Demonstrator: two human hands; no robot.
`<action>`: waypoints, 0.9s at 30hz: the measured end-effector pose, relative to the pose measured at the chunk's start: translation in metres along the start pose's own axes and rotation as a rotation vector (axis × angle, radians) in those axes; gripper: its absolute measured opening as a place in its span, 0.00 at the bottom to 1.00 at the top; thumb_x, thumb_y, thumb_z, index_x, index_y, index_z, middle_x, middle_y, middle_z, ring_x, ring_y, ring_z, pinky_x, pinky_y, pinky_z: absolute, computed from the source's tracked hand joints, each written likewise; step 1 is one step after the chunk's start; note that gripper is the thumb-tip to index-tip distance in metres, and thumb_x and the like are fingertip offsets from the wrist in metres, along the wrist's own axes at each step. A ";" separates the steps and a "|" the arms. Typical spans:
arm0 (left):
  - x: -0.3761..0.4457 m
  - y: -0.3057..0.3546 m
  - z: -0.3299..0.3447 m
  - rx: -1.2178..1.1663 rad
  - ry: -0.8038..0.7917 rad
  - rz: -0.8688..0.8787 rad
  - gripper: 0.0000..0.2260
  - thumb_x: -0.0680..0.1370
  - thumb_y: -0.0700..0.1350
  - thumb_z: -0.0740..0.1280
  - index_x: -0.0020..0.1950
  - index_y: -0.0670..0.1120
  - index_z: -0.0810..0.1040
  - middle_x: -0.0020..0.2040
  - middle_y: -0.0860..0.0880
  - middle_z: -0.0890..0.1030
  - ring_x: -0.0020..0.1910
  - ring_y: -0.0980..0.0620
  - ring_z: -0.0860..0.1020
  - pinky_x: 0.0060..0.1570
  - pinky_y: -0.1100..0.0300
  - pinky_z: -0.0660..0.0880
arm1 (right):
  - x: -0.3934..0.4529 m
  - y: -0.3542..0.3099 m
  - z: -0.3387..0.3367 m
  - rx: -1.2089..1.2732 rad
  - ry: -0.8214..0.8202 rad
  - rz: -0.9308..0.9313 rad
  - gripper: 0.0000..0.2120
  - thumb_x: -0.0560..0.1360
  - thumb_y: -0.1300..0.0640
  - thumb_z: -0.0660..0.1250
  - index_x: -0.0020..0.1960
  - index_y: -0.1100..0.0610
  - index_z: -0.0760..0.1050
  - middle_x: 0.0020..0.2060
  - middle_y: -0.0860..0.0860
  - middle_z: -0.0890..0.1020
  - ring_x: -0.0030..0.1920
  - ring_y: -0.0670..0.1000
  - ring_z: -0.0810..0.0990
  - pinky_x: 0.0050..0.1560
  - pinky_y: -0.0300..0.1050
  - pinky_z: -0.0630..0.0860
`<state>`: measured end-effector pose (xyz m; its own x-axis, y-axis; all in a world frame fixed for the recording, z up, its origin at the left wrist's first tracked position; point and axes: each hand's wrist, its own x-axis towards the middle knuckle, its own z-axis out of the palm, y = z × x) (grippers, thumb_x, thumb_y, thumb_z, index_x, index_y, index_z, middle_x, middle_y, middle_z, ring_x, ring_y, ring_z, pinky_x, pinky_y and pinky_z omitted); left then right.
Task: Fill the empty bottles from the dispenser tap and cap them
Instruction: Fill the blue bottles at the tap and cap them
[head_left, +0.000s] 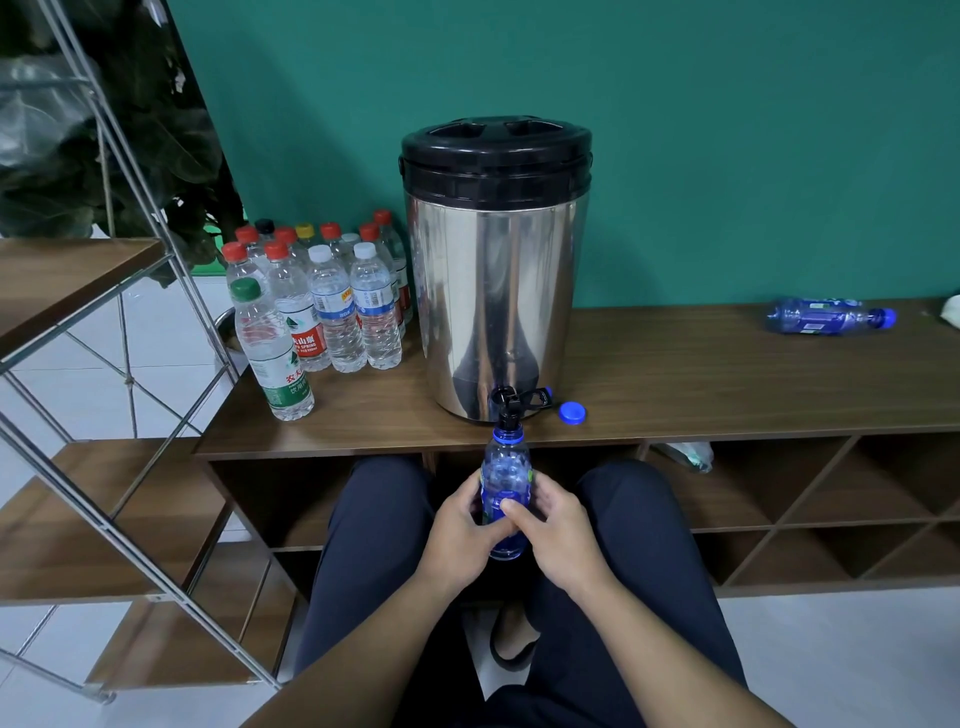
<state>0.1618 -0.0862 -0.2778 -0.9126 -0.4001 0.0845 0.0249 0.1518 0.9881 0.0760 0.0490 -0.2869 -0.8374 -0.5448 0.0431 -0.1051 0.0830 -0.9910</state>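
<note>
While my left hand (457, 525) and right hand (558, 525) both wrap the clear blue plastic bottle (506, 483), its open neck above my fingers under the black dispenser tap (505, 400), I'd keep it upright and centred.

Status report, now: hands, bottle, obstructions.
Left hand and right hand both gripping clear blue-labelled plastic bottle, uncapped, mouth under black dispenser tap. Loose blue cap on wooden shelf. Nothing obstructing.

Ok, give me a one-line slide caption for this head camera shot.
Both hands hold an uncapped blue bottle under the steel dispenser's tap; its blue cap waits beside it.
</note>
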 end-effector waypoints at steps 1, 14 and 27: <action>0.000 0.000 0.000 0.000 -0.001 -0.001 0.26 0.79 0.34 0.78 0.72 0.55 0.82 0.64 0.53 0.88 0.65 0.51 0.85 0.70 0.48 0.81 | 0.000 0.000 0.000 0.001 -0.002 0.001 0.20 0.83 0.63 0.74 0.71 0.47 0.82 0.61 0.46 0.89 0.65 0.49 0.87 0.71 0.59 0.82; 0.000 0.001 0.001 -0.022 0.000 -0.005 0.25 0.78 0.34 0.78 0.72 0.54 0.82 0.63 0.51 0.88 0.64 0.50 0.86 0.69 0.49 0.81 | 0.000 0.001 -0.001 0.022 0.001 0.005 0.20 0.83 0.64 0.73 0.71 0.49 0.82 0.61 0.48 0.90 0.65 0.50 0.88 0.71 0.60 0.81; 0.001 0.000 0.001 -0.006 0.002 0.000 0.25 0.78 0.34 0.78 0.71 0.55 0.82 0.63 0.52 0.88 0.65 0.50 0.86 0.70 0.49 0.80 | -0.002 -0.002 -0.002 0.021 -0.002 0.007 0.20 0.83 0.64 0.74 0.71 0.49 0.82 0.61 0.47 0.89 0.65 0.49 0.87 0.71 0.58 0.81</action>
<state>0.1609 -0.0854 -0.2776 -0.9116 -0.4022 0.0848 0.0274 0.1463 0.9889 0.0768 0.0512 -0.2845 -0.8368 -0.5463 0.0364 -0.0885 0.0694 -0.9937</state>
